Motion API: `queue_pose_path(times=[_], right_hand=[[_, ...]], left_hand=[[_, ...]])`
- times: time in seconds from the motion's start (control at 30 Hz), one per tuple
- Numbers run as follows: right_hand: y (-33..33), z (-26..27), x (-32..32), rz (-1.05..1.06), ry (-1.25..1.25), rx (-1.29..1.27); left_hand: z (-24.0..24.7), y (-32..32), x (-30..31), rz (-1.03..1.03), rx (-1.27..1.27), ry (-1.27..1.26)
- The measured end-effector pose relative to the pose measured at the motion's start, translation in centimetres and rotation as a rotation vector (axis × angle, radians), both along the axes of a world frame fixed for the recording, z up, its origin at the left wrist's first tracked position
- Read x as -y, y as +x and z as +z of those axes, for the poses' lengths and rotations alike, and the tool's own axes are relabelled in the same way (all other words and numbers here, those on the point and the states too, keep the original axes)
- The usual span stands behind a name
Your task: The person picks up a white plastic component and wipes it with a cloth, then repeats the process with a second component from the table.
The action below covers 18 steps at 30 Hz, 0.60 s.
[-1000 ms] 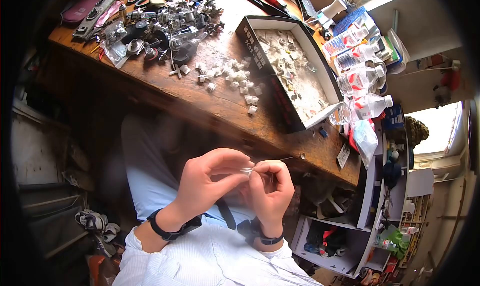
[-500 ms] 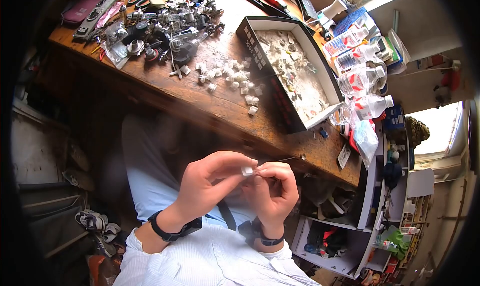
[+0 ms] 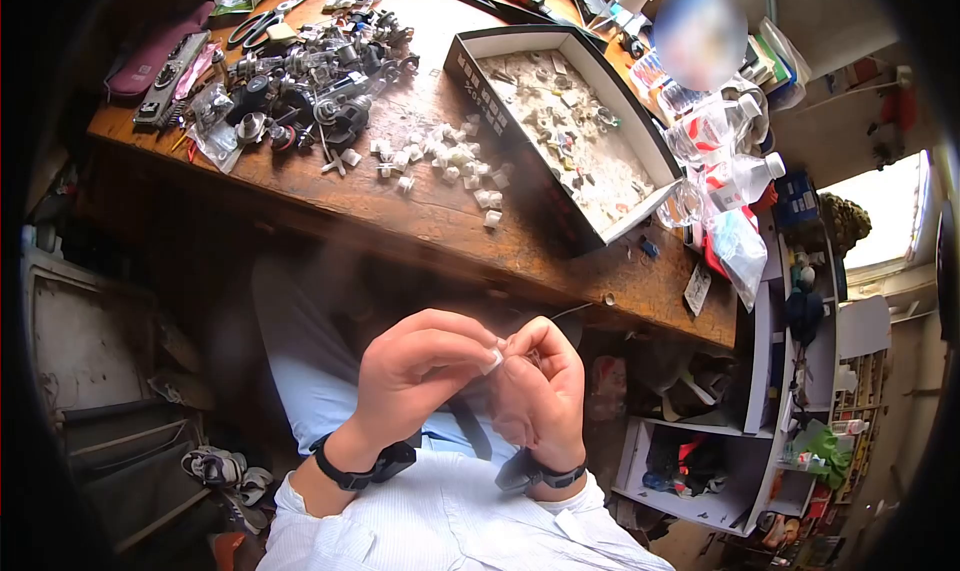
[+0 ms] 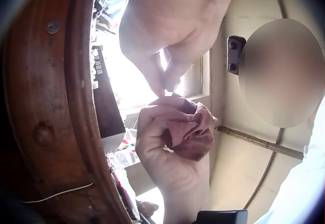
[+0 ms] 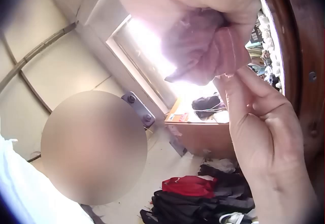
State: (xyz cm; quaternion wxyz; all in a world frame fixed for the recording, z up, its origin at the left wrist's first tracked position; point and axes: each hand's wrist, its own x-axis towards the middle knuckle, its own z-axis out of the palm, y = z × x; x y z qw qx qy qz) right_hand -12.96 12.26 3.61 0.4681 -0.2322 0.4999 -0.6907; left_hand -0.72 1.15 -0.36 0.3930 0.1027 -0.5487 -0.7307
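Observation:
Between the thumb and fingers of my left hand (image 3: 420, 356) is a small white plastic piece (image 3: 494, 360), in front of my torso. My right hand (image 3: 548, 376) meets it fingertip to fingertip. A crumpled pink cloth (image 3: 512, 421) is bunched in the right palm, with the fingers curled round it. Folds of the same cloth (image 4: 192, 130) show plainly in the left wrist view, and again in the right wrist view (image 5: 203, 49). Fingers hide most of the white piece. On the wooden table (image 3: 420, 216) ahead lies a loose group of similar small white pieces (image 3: 450, 156).
A shallow black-sided box (image 3: 625, 166) with small parts inside sits right of the white pieces. At the left is a heap of bulb-like parts (image 3: 320, 81), with scissors (image 3: 270, 21) behind it. Plastic bottles (image 3: 735, 181) line the right side above a shelf unit (image 3: 690, 471).
The head view has shifted slightly, so the table appears further left. Both hands stay together; the white piece has tilted between the left fingers, and the pink cloth shows more below the right hand.

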Motion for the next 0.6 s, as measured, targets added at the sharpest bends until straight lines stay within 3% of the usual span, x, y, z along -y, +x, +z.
queue_pose_path(times=[0.6], right_hand=[[-0.4,-0.4,-0.4,-0.077,0.018,-0.217]], left_hand=[[-0.3,-0.3,0.0,-0.138,-0.016,0.21]])
